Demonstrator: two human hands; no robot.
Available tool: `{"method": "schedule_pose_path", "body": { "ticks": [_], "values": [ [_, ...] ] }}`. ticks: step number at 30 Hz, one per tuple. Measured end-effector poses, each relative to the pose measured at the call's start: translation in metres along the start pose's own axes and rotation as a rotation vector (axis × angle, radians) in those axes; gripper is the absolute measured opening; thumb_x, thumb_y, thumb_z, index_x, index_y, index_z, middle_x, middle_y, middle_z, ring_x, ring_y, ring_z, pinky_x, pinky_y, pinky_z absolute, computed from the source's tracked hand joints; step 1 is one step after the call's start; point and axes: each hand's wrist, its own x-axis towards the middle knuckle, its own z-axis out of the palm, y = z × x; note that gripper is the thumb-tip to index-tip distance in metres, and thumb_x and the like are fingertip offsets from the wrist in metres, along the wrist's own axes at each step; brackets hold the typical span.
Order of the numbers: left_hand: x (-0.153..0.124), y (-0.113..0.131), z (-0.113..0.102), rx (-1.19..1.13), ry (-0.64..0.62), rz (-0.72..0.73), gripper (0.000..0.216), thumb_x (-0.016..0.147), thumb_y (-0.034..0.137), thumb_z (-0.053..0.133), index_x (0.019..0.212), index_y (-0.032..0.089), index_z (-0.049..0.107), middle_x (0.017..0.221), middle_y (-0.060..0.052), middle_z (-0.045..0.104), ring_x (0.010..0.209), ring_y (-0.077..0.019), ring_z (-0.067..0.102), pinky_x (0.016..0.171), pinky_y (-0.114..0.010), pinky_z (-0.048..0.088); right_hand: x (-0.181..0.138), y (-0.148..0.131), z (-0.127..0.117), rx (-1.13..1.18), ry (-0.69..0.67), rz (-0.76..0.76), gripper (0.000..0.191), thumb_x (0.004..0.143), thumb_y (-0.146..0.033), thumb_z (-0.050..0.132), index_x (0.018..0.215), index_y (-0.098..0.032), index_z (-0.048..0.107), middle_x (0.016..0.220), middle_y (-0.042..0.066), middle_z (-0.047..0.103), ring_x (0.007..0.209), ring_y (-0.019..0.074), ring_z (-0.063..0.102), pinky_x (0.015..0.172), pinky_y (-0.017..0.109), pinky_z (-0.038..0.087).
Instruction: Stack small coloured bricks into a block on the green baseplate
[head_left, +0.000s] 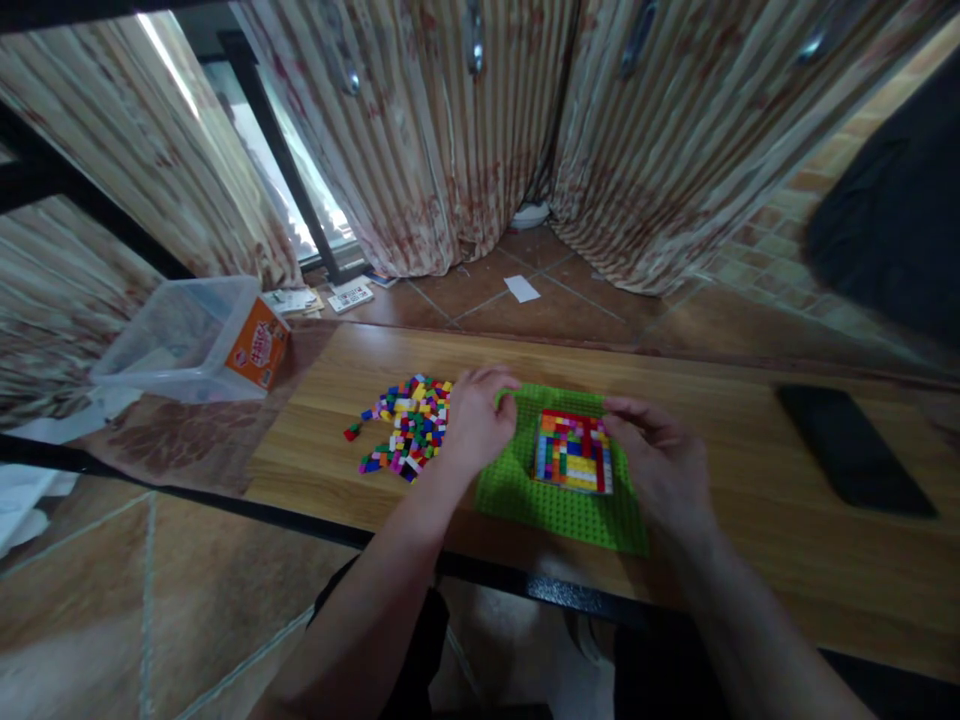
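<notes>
A green studded baseplate [570, 520] lies on the wooden table in front of me. On it sits a square layer of toy bricks [574, 455] in mixed colours, with red along its top and right side. My left hand [480, 420] is over the plate's left edge, its finger and thumb curved with a gap between them. Beside that hand spreads a pile of loose toy bricks [412, 420], partly covered by it. My right hand [664, 465] has its fingers drawn together at the square's upper right corner; whatever they hold is hidden.
A black flat device, like a tablet [855, 450], lies on the table [757, 480] at right. A clear plastic bin [180, 330] with an orange label stands past the table's left end. Beyond are tiled floor, papers and striped curtains [420, 150]. Dark cloth hangs at upper right.
</notes>
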Motion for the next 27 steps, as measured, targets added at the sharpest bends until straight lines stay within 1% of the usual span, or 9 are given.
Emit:
{"method": "schedule_pose_path", "body": {
  "ticks": [2,4,6,8,12,17,20,23,27],
  "values": [
    [0.007,-0.018,-0.012,0.079,-0.132,-0.058,0.028,0.082,0.004,0.056,0.093,0.020,0.076,0.116,-0.006,0.077,0.110,-0.0220,0.069,0.106,-0.042,0.052,0.001,0.001,-0.001,-0.015,0.002,-0.011,0.032,0.070,-0.042,0.079,0.094,-0.021,0.076,0.090,0.006,0.077,0.070,0.0185,0.067,0.062,0.034,0.055],
    [0.010,-0.030,-0.020,0.155,-0.209,-0.083,0.033,0.079,0.002,0.055,0.092,0.021,0.078,0.118,-0.007,0.076,0.114,-0.0232,0.068,0.109,-0.042,0.050,0.001,0.002,-0.002,-0.021,0.000,-0.026,0.031,0.071,-0.042,0.079,0.093,-0.021,0.077,0.090,0.006,0.078,0.070,0.0187,0.068,0.063,0.034,0.056],
    [0.009,-0.035,-0.024,0.203,-0.266,-0.090,0.036,0.077,0.001,0.055,0.092,0.022,0.080,0.117,-0.007,0.076,0.118,-0.0240,0.066,0.111,-0.043,0.047,0.001,0.002,-0.001,-0.024,0.002,-0.035,0.030,0.070,-0.042,0.079,0.091,-0.021,0.077,0.087,0.006,0.078,0.071,0.0190,0.068,0.064,0.034,0.056],
    [0.008,-0.034,-0.024,0.225,-0.304,-0.091,0.035,0.075,0.001,0.057,0.089,0.023,0.081,0.114,-0.006,0.076,0.118,-0.0244,0.065,0.112,-0.045,0.046,0.000,0.002,0.000,-0.031,0.014,-0.034,0.028,0.070,-0.041,0.079,0.089,-0.021,0.078,0.086,0.005,0.078,0.072,0.0194,0.069,0.066,0.035,0.056],
    [0.006,-0.027,-0.020,0.250,-0.338,-0.093,0.029,0.076,0.005,0.060,0.084,0.025,0.080,0.109,-0.005,0.076,0.118,-0.0253,0.063,0.111,-0.048,0.045,0.000,0.001,0.001,-0.059,0.017,-0.044,0.024,0.071,-0.039,0.077,0.087,-0.021,0.079,0.088,0.005,0.078,0.078,0.0204,0.070,0.071,0.036,0.057],
    [0.005,-0.022,-0.019,0.287,-0.361,-0.101,0.022,0.081,0.010,0.060,0.084,0.022,0.079,0.116,-0.008,0.075,0.122,-0.0287,0.061,0.110,-0.051,0.045,0.000,0.001,0.001,-0.068,0.022,-0.051,0.023,0.070,-0.038,0.077,0.086,-0.021,0.079,0.087,0.005,0.079,0.078,0.0202,0.071,0.071,0.035,0.057],
    [0.006,-0.022,-0.021,0.286,-0.374,-0.106,0.022,0.080,0.010,0.061,0.081,0.023,0.078,0.112,-0.008,0.076,0.121,-0.0278,0.061,0.111,-0.050,0.045,0.000,0.001,0.001,-0.076,0.012,-0.055,0.022,0.071,-0.038,0.077,0.086,-0.022,0.079,0.087,0.005,0.079,0.078,0.0204,0.071,0.071,0.035,0.057],
    [0.006,-0.027,-0.021,0.284,-0.369,-0.113,0.026,0.077,0.006,0.059,0.085,0.022,0.079,0.113,-0.008,0.076,0.122,-0.0267,0.062,0.112,-0.048,0.045,0.000,0.001,0.000,-0.087,0.007,-0.055,0.021,0.072,-0.038,0.076,0.085,-0.022,0.079,0.086,0.005,0.078,0.078,0.0209,0.071,0.071,0.035,0.056],
    [0.007,-0.034,-0.022,0.269,-0.354,-0.105,0.028,0.074,0.004,0.058,0.082,0.021,0.079,0.107,-0.008,0.077,0.121,-0.0259,0.063,0.112,-0.044,0.046,0.000,0.001,0.000,-0.109,0.005,-0.086,0.020,0.072,-0.038,0.075,0.085,-0.023,0.079,0.089,0.005,0.079,0.082,0.0220,0.072,0.076,0.037,0.057]
  ]
}}
